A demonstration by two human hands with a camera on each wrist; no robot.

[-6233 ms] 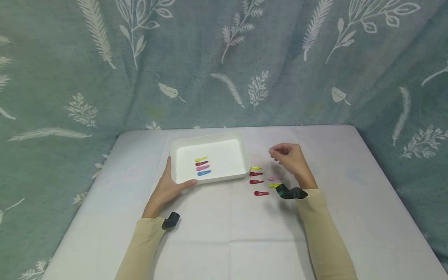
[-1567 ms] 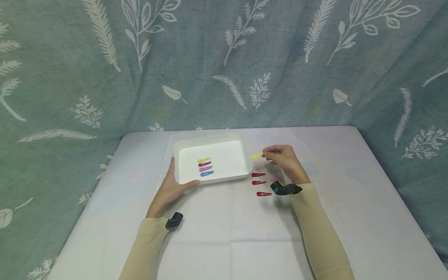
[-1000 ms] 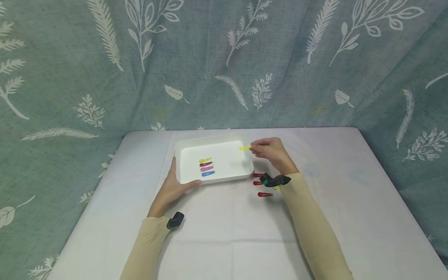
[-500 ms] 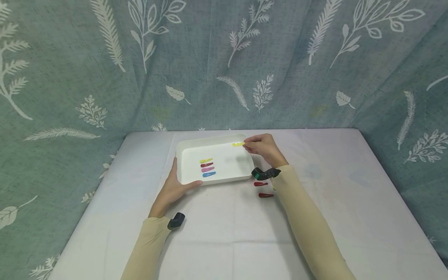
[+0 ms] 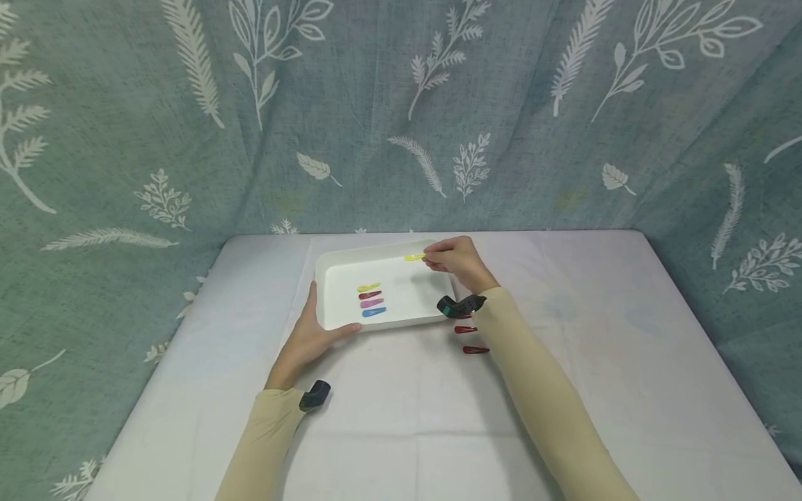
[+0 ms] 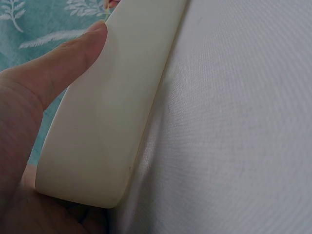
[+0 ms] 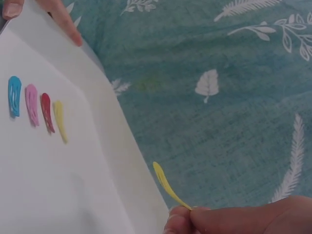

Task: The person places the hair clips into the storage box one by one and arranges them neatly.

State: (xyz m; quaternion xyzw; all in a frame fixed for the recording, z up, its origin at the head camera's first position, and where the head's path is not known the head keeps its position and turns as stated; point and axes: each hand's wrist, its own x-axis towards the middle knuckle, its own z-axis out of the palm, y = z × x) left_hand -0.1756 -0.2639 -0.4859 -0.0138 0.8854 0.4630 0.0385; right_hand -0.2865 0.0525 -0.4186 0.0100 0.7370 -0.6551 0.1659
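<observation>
A yellow snap hair clip [image 5: 414, 257] is pinched by its end between thumb and fingers of my right hand [image 5: 459, 262], over the back right part of a white tray [image 5: 401, 321]. In the right wrist view this yellow clip [image 7: 168, 187] sticks out past the fingertips. My left hand [image 5: 307, 341] grips the tray's front left corner, its thumb [image 6: 73, 61] along the front rim. Inside the tray lie a yellow clip [image 5: 368, 287], a red clip [image 5: 370, 295], a pink clip [image 5: 372, 303] and a blue clip [image 5: 374, 312], one below another.
On the white-covered table [image 5: 376, 452], right of the tray, lie red clips [image 5: 475, 350], partly hidden by the right wrist's camera [image 5: 460, 306]. A green leaf-patterned cloth [image 5: 363, 104] hangs behind the table.
My right hand picked up a yellow clip from the table beside the tray and carried it left, over the tray. My left hand keeps its grip on the tray.
</observation>
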